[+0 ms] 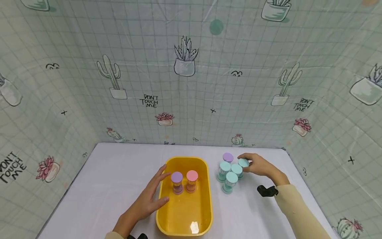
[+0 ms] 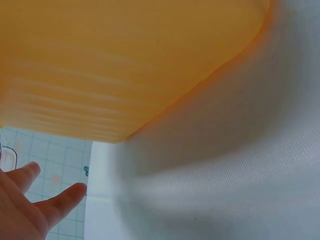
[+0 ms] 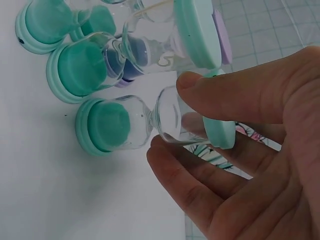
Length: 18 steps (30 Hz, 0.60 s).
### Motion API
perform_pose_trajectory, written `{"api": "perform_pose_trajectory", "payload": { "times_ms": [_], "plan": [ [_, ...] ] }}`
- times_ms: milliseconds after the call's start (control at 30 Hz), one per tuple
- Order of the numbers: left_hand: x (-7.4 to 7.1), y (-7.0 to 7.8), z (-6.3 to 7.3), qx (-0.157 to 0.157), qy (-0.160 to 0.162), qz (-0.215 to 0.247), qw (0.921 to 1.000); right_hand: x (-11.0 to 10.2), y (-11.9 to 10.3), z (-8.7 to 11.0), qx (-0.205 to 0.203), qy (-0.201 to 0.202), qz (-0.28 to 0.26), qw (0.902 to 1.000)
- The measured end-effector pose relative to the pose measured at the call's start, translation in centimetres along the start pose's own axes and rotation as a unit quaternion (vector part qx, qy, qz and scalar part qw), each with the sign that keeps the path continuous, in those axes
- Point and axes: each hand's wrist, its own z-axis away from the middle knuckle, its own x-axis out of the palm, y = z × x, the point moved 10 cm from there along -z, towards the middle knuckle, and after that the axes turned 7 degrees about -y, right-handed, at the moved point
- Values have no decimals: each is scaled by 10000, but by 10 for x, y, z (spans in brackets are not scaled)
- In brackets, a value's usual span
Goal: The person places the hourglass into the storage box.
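A yellow tray (image 1: 185, 215) holds a purple hourglass (image 1: 177, 177) and an orange-pink hourglass (image 1: 192, 176), both upright near its far end. My left hand (image 1: 149, 194) is at the tray's left edge, fingers and thumb spread, holding nothing; whether it touches the rim is unclear. On the right, my right hand (image 1: 259, 165) has its thumb and fingers around the upper part of a teal hourglass (image 3: 112, 127), which stands upright on the table with teal sand in its lower bulb. Beside it, other teal hourglasses (image 1: 231, 178) stand close together, with another purple hourglass (image 1: 228, 157) behind them.
A white cloth covers the table (image 1: 119, 172). Behind and at both sides hangs a gridded curtain (image 1: 143, 76) printed with potted cacti. Black straps (image 1: 267, 191) show at both wrists. In the left wrist view, the tray's outer wall (image 2: 125, 60) fills the upper part.
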Motion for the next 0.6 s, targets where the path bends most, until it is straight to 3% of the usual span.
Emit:
{"api": "perform_pose_trajectory", "payload": {
  "times_ms": [200,400,600],
  "plan": [
    [1,-1,2,-56,-43,-30,10000,4,4,1,206,-7,-57,9998],
    [-6,5,-3,170,91,-117,9997,-3,3,0,211,205,-111,9995],
    [-4,4,-2,205,126,23,9997,-9,5,7,343,40,-208,9992]
  ]
}}
